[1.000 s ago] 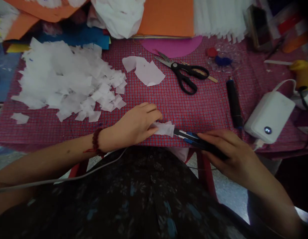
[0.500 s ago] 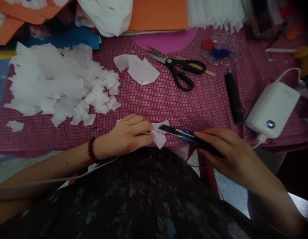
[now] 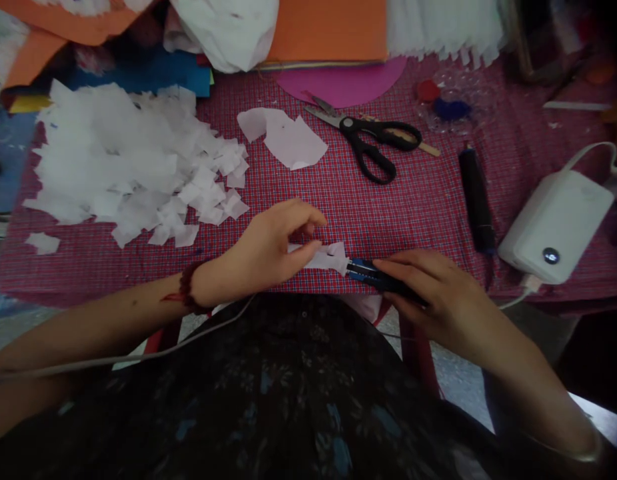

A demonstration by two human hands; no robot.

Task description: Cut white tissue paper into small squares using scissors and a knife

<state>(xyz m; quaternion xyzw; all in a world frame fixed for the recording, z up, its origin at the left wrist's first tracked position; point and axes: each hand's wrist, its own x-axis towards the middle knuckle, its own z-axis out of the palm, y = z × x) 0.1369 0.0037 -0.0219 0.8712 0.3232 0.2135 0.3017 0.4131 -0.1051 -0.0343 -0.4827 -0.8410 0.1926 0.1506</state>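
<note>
My left hand (image 3: 273, 240) hovers over a small folded piece of white paper (image 3: 333, 257) near the table's front edge. Its thumb and fingers are apart, the thumb lying over the paper; whether it touches cannot be told. In my right hand (image 3: 438, 287) is a black and blue utility knife (image 3: 368, 272), pointing left, its front end at the paper's right edge. Little or none of the blade shows. Left of my hands spreads a heap of small white paper pieces (image 3: 113, 153). A larger white paper scrap (image 3: 293, 137) lies beyond them.
Black-handled scissors (image 3: 368, 137) lie open beyond my hands. To the right are a dark marker-like cylinder (image 3: 476, 200) and a white power bank (image 3: 558, 227) with a cable. Orange sheets (image 3: 328, 30) and a pink sheet (image 3: 343, 80) lie at the back of the checked cloth (image 3: 413, 220).
My left hand has loosened from the paper, its fingers lifting and spreading. The knife has drawn back to the right, and its long dark blade no longer shows over the paper.
</note>
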